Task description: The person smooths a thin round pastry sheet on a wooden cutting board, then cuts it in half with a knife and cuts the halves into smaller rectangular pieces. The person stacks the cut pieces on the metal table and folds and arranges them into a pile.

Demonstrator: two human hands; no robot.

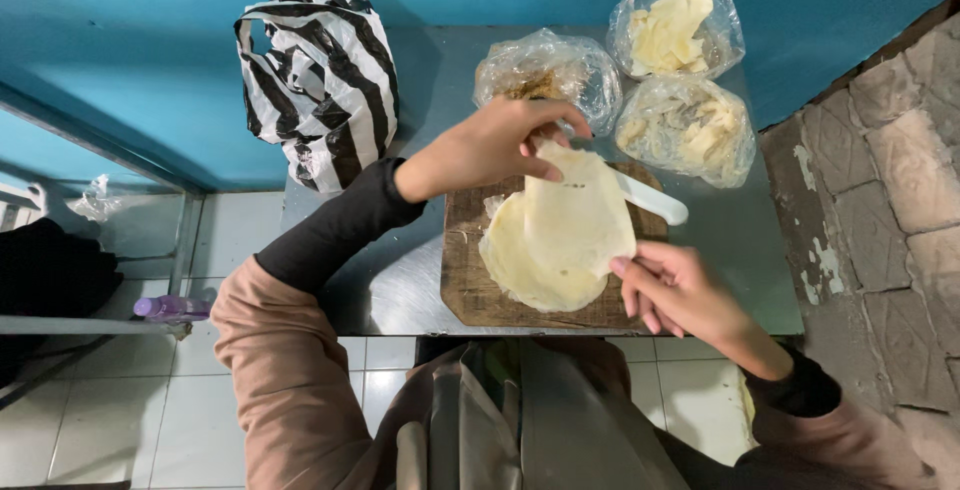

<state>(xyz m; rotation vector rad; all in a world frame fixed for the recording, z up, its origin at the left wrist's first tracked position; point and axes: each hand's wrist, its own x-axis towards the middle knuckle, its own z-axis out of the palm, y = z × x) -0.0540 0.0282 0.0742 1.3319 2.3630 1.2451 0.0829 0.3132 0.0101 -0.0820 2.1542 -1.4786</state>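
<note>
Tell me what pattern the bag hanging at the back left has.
Black-and-white stripes on the bag, head view.

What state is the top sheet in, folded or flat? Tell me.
Partly lifted, not flat: the left hand pinches the top dough sheet's far edge above the stack.

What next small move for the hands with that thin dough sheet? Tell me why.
Probably keep peeling: the left hand pinches the top edge of the thin dough sheet and has it lifted off the round stack on the wooden board, while the right hand touches its lower edge. Lifting it clear slowly seems wise, since part of it appears to rest on the stack.
</note>
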